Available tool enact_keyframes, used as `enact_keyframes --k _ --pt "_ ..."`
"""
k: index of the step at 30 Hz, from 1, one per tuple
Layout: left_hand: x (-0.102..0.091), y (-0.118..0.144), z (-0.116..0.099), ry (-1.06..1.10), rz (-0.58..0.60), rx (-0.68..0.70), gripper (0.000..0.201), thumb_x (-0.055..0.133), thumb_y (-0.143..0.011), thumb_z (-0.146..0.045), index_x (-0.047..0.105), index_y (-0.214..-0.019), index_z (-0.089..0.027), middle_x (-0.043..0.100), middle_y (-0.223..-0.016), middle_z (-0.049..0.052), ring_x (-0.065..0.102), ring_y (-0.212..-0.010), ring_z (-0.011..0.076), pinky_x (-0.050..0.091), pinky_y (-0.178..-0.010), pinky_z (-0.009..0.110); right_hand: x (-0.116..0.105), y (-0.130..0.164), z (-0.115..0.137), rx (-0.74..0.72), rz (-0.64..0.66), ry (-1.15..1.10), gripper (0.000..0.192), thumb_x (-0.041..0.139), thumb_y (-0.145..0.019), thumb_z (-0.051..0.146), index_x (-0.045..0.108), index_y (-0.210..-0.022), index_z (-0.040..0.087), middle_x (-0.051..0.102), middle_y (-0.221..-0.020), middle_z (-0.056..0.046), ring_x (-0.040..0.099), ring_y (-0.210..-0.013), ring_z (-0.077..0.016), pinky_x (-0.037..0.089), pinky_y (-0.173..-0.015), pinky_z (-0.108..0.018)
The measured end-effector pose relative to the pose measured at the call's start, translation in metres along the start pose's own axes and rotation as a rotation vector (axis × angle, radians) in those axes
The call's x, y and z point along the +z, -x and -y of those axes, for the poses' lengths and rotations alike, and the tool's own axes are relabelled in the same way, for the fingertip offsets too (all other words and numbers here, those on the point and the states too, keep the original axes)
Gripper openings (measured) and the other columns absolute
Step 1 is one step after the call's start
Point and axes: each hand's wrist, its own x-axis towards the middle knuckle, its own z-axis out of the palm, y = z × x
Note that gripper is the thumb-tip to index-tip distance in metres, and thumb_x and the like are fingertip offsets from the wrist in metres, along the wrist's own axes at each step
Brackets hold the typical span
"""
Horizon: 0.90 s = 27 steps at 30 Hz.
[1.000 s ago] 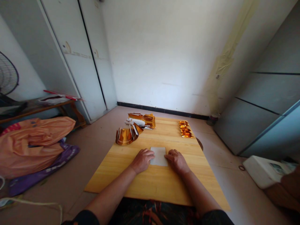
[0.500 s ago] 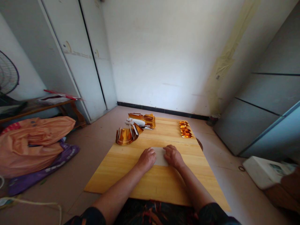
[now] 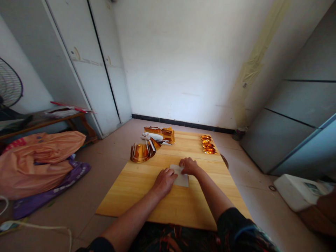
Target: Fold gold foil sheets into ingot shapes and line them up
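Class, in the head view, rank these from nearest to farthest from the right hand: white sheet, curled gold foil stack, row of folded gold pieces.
1. white sheet, under the right hand.
2. row of folded gold pieces, far right.
3. curled gold foil stack, far left.

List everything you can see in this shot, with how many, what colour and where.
white sheet: one, white, flat on the table's middle under both hands
wooden table: one, yellow-tan, centre
curved gold foil stack: one, gold, table's far left
gold foil bundle: one, gold and white, table's far edge
folded gold pieces: a small pile, gold, table's far right
bags: orange over purple, floor at left
fan: one, dark, left edge
white box: one, floor at right
left hand: on the sheet's left edge
right hand: on the sheet's far edge
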Motion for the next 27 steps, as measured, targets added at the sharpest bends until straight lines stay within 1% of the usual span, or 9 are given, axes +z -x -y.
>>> enact_keyframes --k 2,5,9,11,13,16,19,23,27 --pt "-0.001 0.001 -0.001 0.008 -0.003 -0.007 0.023 0.049 -0.088 -0.016 0.066 -0.101 -0.024 0.060 -0.092 0.004 0.051 -0.090 0.0197 0.041 -0.075 0.030 -0.001 -0.002 0.002 -0.020 -0.002 0.014 0.032 0.072 -0.058 0.021 0.065 -0.090 0.024 0.060 -0.106 -0.006 0.050 -0.105 -0.0267 0.038 -0.080 -0.037" --pt "-0.003 0.002 -0.002 0.011 0.006 -0.015 0.024 0.048 -0.088 -0.016 0.066 -0.102 -0.024 0.061 -0.092 0.005 0.051 -0.091 0.0200 0.042 -0.076 0.031 -0.004 -0.002 0.005 -0.046 0.005 0.017 0.033 0.071 -0.059 0.019 0.062 -0.091 0.023 0.060 -0.107 -0.006 0.052 -0.103 -0.0257 0.038 -0.077 -0.035" --pt "-0.004 0.002 -0.003 -0.005 0.031 -0.022 0.025 0.047 -0.090 -0.019 0.066 -0.104 -0.025 0.061 -0.094 0.005 0.051 -0.092 0.0211 0.042 -0.076 0.032 -0.008 -0.005 0.004 -0.017 0.076 -0.067 0.050 0.071 -0.059 0.019 0.056 -0.107 0.025 0.064 -0.099 -0.001 0.058 -0.089 -0.0195 0.038 -0.071 -0.028" --pt "-0.004 0.002 -0.003 -0.013 0.037 -0.031 0.025 0.046 -0.090 -0.020 0.066 -0.104 -0.024 0.061 -0.096 0.005 0.051 -0.092 0.0211 0.042 -0.076 0.032 -0.008 -0.006 0.001 -0.017 0.054 -0.083 0.060 0.069 -0.059 0.017 0.052 -0.116 0.027 0.065 -0.100 0.000 0.059 -0.088 -0.0175 0.037 -0.070 -0.025" --pt "-0.003 0.002 -0.003 -0.017 0.029 -0.034 0.024 0.047 -0.090 -0.019 0.066 -0.104 -0.024 0.061 -0.095 0.005 0.051 -0.092 0.0209 0.041 -0.077 0.031 -0.007 -0.004 -0.001 -0.061 0.007 -0.041 0.055 0.065 -0.063 0.014 0.054 -0.114 0.027 0.066 -0.101 0.000 0.059 -0.089 -0.0168 0.037 -0.070 -0.025" --pt "-0.001 0.002 -0.002 -0.016 -0.003 -0.023 0.023 0.050 -0.088 -0.018 0.066 -0.104 -0.025 0.061 -0.092 0.004 0.051 -0.091 0.0206 0.041 -0.075 0.031 0.000 0.003 -0.001 -0.180 -0.083 0.072 0.032 0.056 -0.070 0.011 0.063 -0.098 0.023 0.067 -0.098 -0.002 0.057 -0.091 -0.0174 0.036 -0.073 -0.026" --pt "0.002 0.002 -0.001 -0.002 -0.045 -0.010 0.021 0.050 -0.088 -0.018 0.067 -0.099 -0.024 0.061 -0.087 0.004 0.052 -0.088 0.0195 0.042 -0.074 0.030 0.008 0.016 0.000 -0.261 -0.165 0.169 0.023 0.052 -0.076 0.010 0.066 -0.090 0.020 0.065 -0.093 -0.006 0.054 -0.092 -0.0187 0.035 -0.075 -0.027" --pt "0.003 0.005 0.000 0.021 -0.099 0.013 0.018 0.049 -0.088 -0.018 0.067 -0.088 -0.020 0.062 -0.086 0.004 0.054 -0.085 0.0178 0.044 -0.076 0.030 0.021 0.032 0.000 -0.359 -0.204 0.237 0.021 0.047 -0.089 0.021 0.068 -0.095 0.024 0.062 -0.093 -0.007 0.051 -0.092 -0.0200 0.034 -0.075 -0.029" --pt "0.000 0.010 0.000 0.037 -0.142 -0.023 0.020 0.045 -0.088 -0.015 0.063 -0.079 -0.018 0.060 -0.086 0.004 0.054 -0.080 0.0151 0.045 -0.075 0.027 0.031 0.038 -0.004 -0.377 -0.233 0.245 0.022 0.045 -0.093 0.026 0.065 -0.102 0.028 0.059 -0.093 -0.006 0.049 -0.090 -0.0196 0.033 -0.075 -0.029"
